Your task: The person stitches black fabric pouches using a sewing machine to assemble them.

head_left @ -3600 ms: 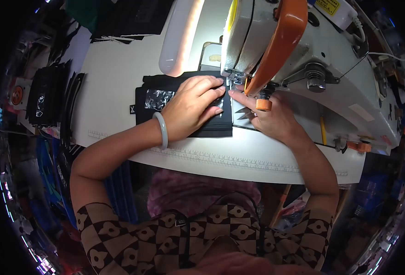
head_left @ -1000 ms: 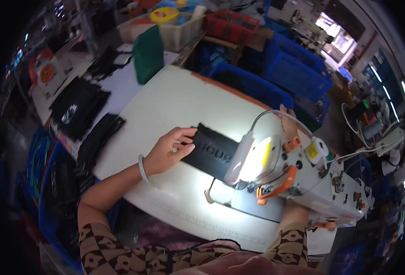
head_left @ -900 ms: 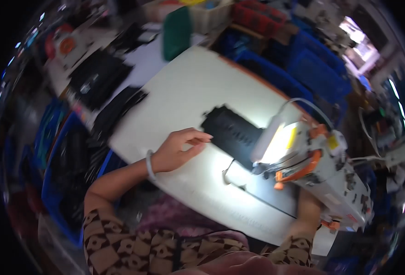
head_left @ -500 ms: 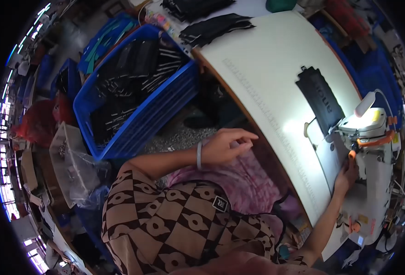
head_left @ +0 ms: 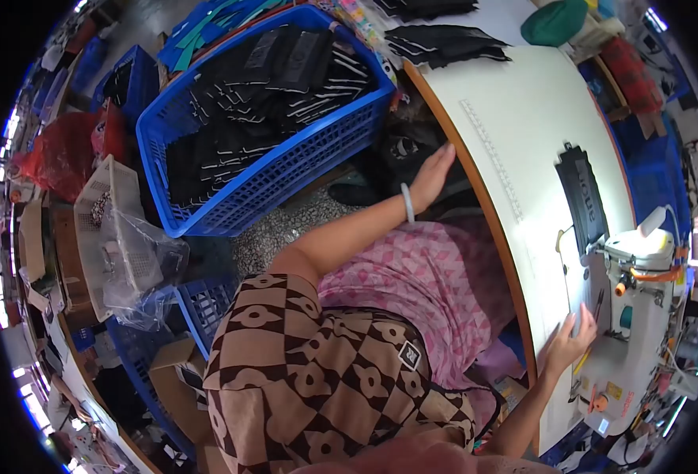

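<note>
Left hand (head_left: pixel 433 180) beside table edge (head_left: pixel 485 207), right hand (head_left: pixel 572 344) near sewing machine (head_left: pixel 640 251)

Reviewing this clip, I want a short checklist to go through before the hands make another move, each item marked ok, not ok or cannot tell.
1. Left hand free: ok, nothing visible in it, beside the table edge.
2. Right hand empty: cannot tell, too small at this distance.
3. Black piece lying on the table: ok, printed side up.
4. Black piece clear of the sewing machine: not ok, one end reaches its head.
5. Needle raised: cannot tell, not discernible.
6. Blue basket within view and holding black pieces: ok.
</note>
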`<state>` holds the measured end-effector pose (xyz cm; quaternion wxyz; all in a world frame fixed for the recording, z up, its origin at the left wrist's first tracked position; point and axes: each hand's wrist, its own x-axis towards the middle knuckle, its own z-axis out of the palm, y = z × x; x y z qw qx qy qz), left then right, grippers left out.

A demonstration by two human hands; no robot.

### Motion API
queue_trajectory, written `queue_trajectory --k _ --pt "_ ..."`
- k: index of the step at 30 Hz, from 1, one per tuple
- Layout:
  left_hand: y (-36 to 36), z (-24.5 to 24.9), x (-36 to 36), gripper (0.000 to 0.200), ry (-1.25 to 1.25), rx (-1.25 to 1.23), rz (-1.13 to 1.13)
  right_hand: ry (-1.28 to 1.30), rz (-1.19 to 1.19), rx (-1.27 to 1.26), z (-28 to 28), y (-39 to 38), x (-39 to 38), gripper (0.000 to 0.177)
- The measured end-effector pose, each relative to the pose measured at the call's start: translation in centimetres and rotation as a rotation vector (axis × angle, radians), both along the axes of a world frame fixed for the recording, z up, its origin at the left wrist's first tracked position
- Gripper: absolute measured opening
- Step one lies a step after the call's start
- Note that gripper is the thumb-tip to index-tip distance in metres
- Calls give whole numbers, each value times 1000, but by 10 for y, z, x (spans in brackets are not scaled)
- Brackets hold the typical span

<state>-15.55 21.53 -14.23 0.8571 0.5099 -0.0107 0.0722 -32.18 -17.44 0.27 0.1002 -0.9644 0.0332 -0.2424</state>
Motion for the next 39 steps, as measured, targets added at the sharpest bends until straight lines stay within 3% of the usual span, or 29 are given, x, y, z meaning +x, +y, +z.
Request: queue_trajectory --k 5,8,12,13,15,17,19,20,22,25,31,35,39 --pt "11 -54 -4 56 -49 230 215 119 160 -49 -8 33 -2 30" --pt "39 -92 27 57 314 676 342 166 188 14 -7 48 5 29" --pt "56 -150 120 61 380 754 636 205 251 76 -6 75 22 31" --pt "62 -154 141 61 397 748 636 209 269 94 -5 82 25 32" --pt "75 -157 195 69 733 657 363 233 304 80 -2 101 35 33" --pt "51 -343 291 64 688 748 376 259 358 70 2 117 44 35" --pt "20 -471 339 55 561 956 416 268 360 49 4 126 55 36" --pt "16 -496 346 50 488 1060 436 275 361 37 4 128 58 37" --pt "24 -380 290 46 403 1163 442 283 345 24 7 130 57 38" --pt "6 -312 292 45 326 1127 426 335 315 20 8 130 57 42" --pt "-178 -146 357 44 -39 946 223 372 282 29 21 131 61 45" --pt "-308 -67 373 43 -304 802 66 371 311 57 23 131 66 48" --pt "-401 -53 357 42 -413 670 -50 329 334 124 33 137 82 49"
